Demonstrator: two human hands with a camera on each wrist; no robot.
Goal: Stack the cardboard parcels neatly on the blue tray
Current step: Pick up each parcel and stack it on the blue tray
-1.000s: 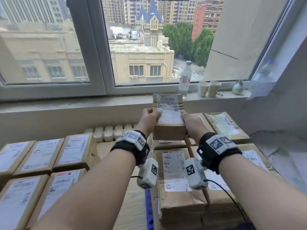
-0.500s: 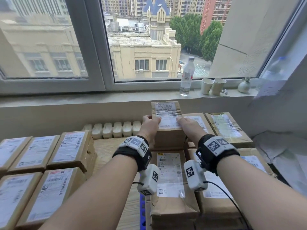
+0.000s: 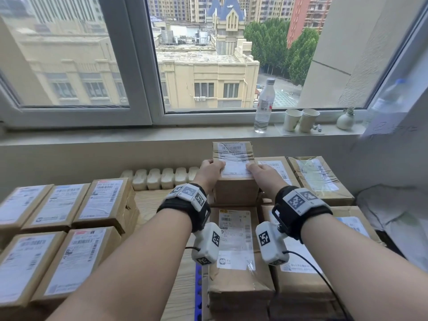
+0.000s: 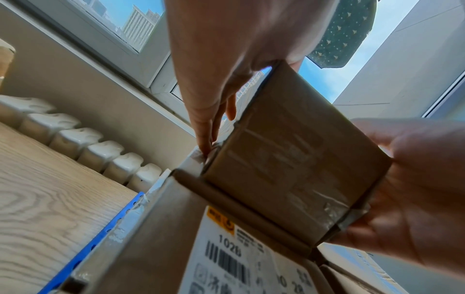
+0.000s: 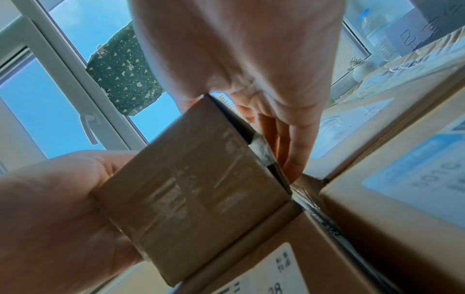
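A small taped cardboard parcel [image 3: 234, 181] with a white label stands at the far left of the stack on the blue tray [image 3: 198, 293]. Its lower edge meets the parcel beneath it. My left hand [image 3: 209, 172] holds its left side, thumb on the top and fingers straight down the side. On the other side my right hand [image 3: 261, 173] holds it the same way. The left wrist view shows the parcel [image 4: 289, 159] end-on between both hands, with the tray's rim [image 4: 100, 232] below. In the right wrist view the parcel [image 5: 191, 189] sits against neighbouring parcels [image 5: 402, 179].
Several labelled parcels [image 3: 99, 202] lie in rows on the wooden table [image 3: 148, 205] to the left. White radiator ribs [image 3: 162, 178] run along the wall behind. On the window sill stand a water bottle [image 3: 264, 105], two paper cups [image 3: 301, 120] and a small vase [image 3: 345, 119].
Both hands have carried the parcel forward and down, from the air in front of the window sill onto the far left of the stack.
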